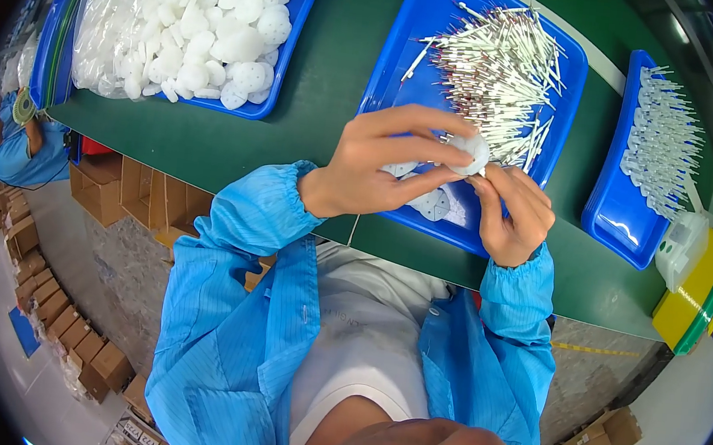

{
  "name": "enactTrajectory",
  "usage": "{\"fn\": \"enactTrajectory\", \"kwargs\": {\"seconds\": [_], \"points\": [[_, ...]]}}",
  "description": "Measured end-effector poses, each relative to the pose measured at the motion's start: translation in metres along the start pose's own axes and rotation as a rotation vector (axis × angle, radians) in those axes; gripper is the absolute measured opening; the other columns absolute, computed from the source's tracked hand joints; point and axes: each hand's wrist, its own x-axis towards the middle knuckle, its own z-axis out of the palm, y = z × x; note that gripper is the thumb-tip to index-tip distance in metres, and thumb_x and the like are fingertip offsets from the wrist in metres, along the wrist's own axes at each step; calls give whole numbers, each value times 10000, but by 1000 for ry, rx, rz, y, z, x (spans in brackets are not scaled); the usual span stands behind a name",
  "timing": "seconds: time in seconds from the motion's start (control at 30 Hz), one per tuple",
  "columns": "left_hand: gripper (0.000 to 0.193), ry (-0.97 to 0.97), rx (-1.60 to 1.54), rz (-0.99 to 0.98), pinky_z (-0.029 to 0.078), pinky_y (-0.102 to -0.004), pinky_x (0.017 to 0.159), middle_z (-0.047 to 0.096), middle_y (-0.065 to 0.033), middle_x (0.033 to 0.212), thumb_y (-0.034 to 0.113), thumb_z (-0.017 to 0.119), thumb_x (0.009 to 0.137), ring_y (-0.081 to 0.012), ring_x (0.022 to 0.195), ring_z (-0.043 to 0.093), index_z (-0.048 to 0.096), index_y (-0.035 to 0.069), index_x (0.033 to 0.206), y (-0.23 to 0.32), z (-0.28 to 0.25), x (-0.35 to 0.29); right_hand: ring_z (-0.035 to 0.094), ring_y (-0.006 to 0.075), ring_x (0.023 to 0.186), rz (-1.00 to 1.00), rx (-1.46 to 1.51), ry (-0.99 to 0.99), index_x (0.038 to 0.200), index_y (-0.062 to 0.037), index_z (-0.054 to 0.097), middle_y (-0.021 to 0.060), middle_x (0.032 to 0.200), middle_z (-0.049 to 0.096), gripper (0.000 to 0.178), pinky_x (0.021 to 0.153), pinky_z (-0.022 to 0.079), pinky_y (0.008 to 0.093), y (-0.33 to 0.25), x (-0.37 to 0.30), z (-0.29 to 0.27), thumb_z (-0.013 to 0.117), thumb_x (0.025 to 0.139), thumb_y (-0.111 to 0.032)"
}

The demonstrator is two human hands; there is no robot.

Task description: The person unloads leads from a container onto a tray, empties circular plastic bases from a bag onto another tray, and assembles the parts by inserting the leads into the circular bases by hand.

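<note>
Elbows bent over a green worktop (328, 70), you bring both bare hands together at the near edge of the middle blue tray (416, 48). Your L hand (432, 148), in from the left, has its fingertips clamped on a round white plastic disc (471, 153), thumb below, fingers above. Your R hand (500, 204) has thumb & forefinger pinched together on a slim white stub (481, 173), mostly hidden by the fingertips.

The relation that counts, by the look of it: stub to disc rim. The stub sits at the disc's lower-right edge, just beyond your L fingertips & right at your R ones; whether it's in the disc or only touching, can't tell. What shows of its long axis seems to slant down & right, away from the disc, though too little is visible to be sure. The disc lies btwn both hands, L hand nearer.

Beyond your fingers, in the same tray: a heap of thin white sticks (504, 74) w/ dark red bits; below your hands, a few loose discs (432, 204). Far L, a blue tray of white discs (220, 29); far R, a blue tray of clear plastic pcs (660, 144).
</note>
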Motion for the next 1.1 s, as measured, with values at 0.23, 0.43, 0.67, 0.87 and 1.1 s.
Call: {"fn": "enactTrajectory", "kwargs": {"seconds": [0.23, 0.43, 0.67, 0.87, 1.1], "points": [[304, 112, 253, 237, 589, -334, 728, 731, -85, 1100, -6, 850, 725, -247, 940, 711, 752, 58, 1006, -6, 5, 3, 619, 255, 581, 39, -42, 2, 1004, 41, 743, 134, 716, 674, 234, 531, 466, 355, -1, -1, 0, 802, 779, 58], [248, 119, 249, -13, 501, -277, 567, 720, -65, 1017, 1, 797, 739, -174, 793, 672, 686, 53, 955, -6, -4, 4, 636, 279, 697, 136, -18, -141, 918, -6, 748, 96, 771, 698, 121, 654, 470, 393, 7, 3, -13, 786, 805, -22], [312, 173, 61, -254, 477, -249, 533, 694, -52, 959, 5, 751, 766, -124, 738, 637, 679, 42, 1068, -1, 0, 6, 563, 284, 953, 36, -409, -365, 935, -58, 700, 72, 979, 604, 175, 798, 415, 404, 8, -5, -10, 782, 784, -93], [389, 44, 55, -285, 571, -255, 623, 672, -92, 1092, -39, 689, 835, -147, 831, 675, 652, 7, 1219, -6, -7, 7, 558, 279, 972, -37, -490, -451, 945, -56, 634, 81, 1001, 581, 167, 834, 423, 400, 13, -15, 6, 728, 841, -146], [337, 124, -417, -466, 595, -274, 797, 634, -109, 1204, -43, 654, 944, -185, 1047, 701, 607, -28, 1277, -10, -10, 7, 607, 289, 922, 35, -214, -215, 945, -50, 624, 82, 924, 641, 210, 838, 430, 394, 12, -1, -8, 768, 796, -19]]}}
